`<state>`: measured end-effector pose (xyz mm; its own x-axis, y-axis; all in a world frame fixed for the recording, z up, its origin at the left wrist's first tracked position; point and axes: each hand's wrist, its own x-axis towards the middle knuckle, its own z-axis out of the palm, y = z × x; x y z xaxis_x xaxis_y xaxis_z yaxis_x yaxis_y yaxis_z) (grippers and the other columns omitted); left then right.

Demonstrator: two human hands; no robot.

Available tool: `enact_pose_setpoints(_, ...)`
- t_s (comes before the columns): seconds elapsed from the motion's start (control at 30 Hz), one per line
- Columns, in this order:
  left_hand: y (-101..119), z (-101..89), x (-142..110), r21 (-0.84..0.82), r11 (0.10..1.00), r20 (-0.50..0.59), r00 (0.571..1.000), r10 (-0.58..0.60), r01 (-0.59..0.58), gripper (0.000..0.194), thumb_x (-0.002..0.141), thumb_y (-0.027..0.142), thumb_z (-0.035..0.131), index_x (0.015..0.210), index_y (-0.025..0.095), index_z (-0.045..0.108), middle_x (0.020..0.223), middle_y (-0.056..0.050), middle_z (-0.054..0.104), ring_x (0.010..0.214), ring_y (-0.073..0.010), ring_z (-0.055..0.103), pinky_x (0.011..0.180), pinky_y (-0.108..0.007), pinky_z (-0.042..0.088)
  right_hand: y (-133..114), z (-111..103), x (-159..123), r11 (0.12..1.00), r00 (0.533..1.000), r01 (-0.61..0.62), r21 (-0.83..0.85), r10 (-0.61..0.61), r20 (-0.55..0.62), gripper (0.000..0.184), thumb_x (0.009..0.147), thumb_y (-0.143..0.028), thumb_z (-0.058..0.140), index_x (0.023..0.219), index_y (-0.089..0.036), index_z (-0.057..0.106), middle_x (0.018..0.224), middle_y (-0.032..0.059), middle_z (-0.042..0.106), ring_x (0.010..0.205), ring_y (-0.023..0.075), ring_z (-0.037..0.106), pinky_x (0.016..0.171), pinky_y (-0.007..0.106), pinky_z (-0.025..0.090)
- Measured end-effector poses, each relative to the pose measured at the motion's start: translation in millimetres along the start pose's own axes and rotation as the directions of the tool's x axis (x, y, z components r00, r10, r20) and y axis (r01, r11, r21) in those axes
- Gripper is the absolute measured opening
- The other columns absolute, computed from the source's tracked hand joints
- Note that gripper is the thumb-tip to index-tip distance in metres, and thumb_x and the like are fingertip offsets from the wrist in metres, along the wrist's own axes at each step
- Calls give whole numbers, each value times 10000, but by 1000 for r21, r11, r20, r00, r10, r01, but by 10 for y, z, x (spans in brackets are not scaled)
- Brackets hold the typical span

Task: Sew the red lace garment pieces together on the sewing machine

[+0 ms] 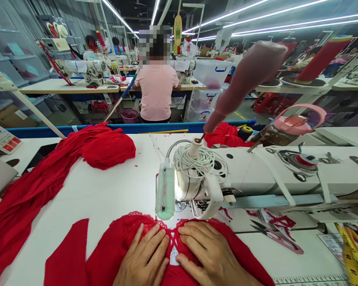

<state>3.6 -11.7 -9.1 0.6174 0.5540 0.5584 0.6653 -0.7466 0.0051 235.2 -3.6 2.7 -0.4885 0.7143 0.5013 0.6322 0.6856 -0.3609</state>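
A red lace-trimmed garment (107,254) lies spread at the near edge of the table, in front of the sewing machine (191,188). My left hand (146,254) rests flat on its left part, fingers stretched out. On the right part lies my right hand (207,248), also flat, with its fingers extended. Between the two hands shows a small white piece with red crossing strips (173,254). The garment's lace upper edge reaches close to the needle area, which is partly hidden behind the pale green lamp (165,194).
Long red fabric (56,178) runs along the left, beside a loose red piece (68,254). Pink-handled scissors (277,238), red-and-white scraps (282,222) and a yellow tape measure (350,254) lie right. A pink-lidded bottle (295,123) stands behind the machine. A person (157,89) sits ahead.
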Motion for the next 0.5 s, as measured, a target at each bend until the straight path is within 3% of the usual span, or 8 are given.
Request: enact_pose_setpoints(0.5,-3,-12,8,-6,1000,11,1000,-6,6,300,997,134,466,1215,120,671,1194,-63,748,1241,-172,633,1254,-382,178,-11,5,-3,1000,1000,-2,-7,2,-9,166,892,-195,641,1057,-189,650,1043,64,748,976,237,698,884,369,564)
